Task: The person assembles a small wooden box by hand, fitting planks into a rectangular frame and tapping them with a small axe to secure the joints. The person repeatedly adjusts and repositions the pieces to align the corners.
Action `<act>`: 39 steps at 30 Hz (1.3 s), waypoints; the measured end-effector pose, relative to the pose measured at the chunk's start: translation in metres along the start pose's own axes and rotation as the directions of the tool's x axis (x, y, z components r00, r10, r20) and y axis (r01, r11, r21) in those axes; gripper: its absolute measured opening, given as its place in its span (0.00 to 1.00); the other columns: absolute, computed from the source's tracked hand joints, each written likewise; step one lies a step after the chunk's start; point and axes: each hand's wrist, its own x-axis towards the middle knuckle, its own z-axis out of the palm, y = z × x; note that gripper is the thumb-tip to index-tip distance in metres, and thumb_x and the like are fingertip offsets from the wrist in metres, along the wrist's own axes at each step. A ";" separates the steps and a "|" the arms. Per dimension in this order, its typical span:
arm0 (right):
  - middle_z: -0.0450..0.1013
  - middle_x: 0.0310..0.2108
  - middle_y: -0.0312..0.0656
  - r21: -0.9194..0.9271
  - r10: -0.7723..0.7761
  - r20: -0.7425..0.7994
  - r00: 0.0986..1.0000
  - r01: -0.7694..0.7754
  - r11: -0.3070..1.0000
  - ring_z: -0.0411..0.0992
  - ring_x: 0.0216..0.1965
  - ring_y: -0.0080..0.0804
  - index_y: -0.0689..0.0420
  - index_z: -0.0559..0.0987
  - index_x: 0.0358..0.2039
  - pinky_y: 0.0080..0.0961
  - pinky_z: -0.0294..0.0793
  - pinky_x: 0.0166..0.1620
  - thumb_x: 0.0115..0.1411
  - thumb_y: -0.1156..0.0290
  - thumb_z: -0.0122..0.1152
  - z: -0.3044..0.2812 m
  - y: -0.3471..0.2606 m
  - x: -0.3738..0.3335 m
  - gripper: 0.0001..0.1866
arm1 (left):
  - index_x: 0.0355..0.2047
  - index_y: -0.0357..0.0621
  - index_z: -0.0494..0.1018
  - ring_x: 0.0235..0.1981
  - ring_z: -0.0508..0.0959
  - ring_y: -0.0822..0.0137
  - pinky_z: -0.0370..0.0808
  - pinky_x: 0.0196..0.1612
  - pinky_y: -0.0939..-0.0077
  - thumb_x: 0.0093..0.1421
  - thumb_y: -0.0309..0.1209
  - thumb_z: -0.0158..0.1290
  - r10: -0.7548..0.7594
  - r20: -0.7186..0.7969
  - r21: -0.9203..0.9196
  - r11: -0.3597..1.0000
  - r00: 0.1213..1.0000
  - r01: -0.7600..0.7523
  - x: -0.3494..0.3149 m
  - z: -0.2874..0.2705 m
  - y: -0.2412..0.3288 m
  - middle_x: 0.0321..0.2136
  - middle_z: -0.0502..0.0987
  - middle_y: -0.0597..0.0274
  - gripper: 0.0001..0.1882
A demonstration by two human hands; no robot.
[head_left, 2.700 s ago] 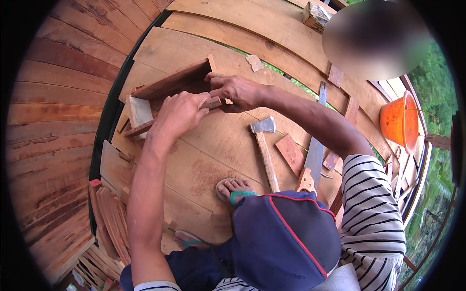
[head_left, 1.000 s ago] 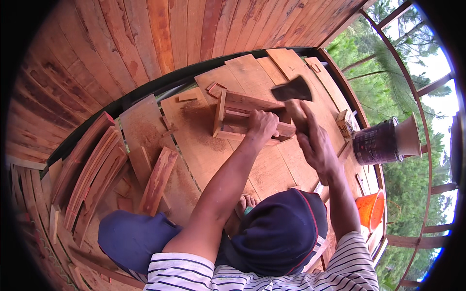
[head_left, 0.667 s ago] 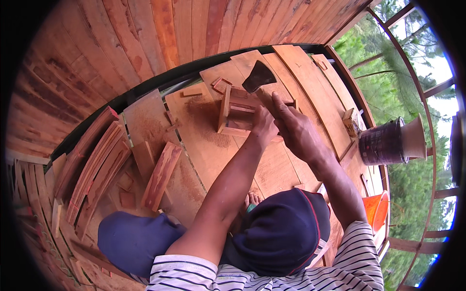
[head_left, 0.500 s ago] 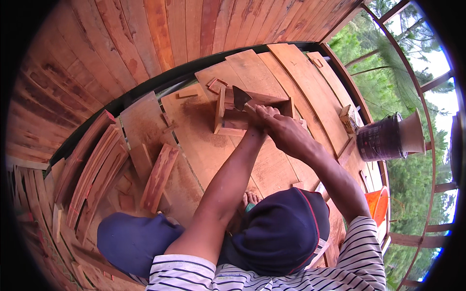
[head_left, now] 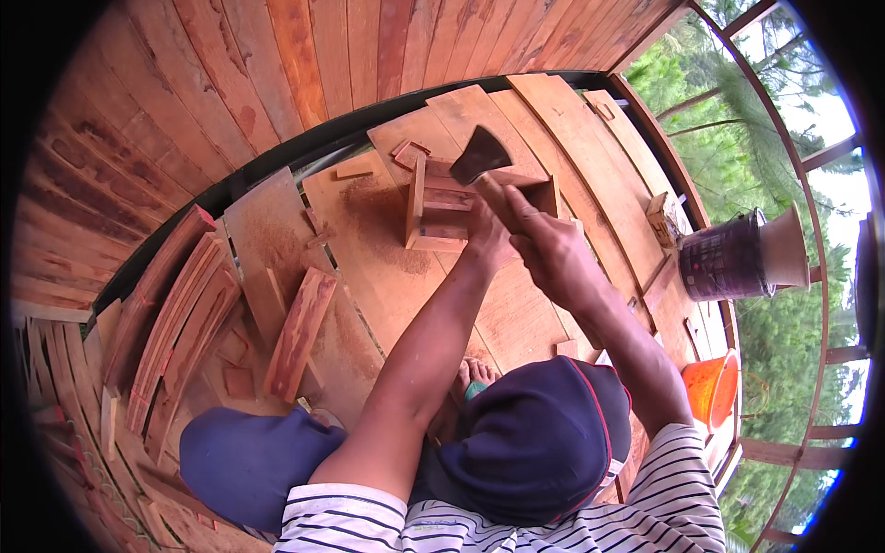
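Observation:
My right hand (head_left: 553,247) is closed around the wooden handle of a hatchet (head_left: 479,158). The dark head is raised above an open wooden box (head_left: 435,243), which rests on the boards. At the near side of this box is my left hand (head_left: 489,232), its fingers curled together. The hatchet handle partly covers those fingers, and I cannot make out what they grip.
Cut planks (head_left: 175,336) are stacked at the left, beside a loose wood piece (head_left: 301,334). Sawdust (head_left: 369,198) lies left of the box. A dark bucket (head_left: 721,260) and an orange bucket (head_left: 708,389) stand at the right. A plank wall (head_left: 369,55) rises behind.
My right hand has lifted the hatchet, so its head is now higher and apart from the box. My left hand stays at the box, slightly lower.

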 end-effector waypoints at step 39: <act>0.71 0.45 0.63 0.168 0.454 -0.458 0.765 -0.426 0.889 0.73 0.44 0.66 0.56 0.56 0.72 0.54 0.74 0.47 0.66 0.75 0.50 -0.009 0.068 -0.141 0.34 | 0.36 0.38 0.81 0.37 0.83 0.40 0.78 0.41 0.49 0.56 0.48 0.67 0.035 0.506 0.017 0.999 0.862 -0.051 -0.009 -0.117 -0.059 0.31 0.82 0.41 0.23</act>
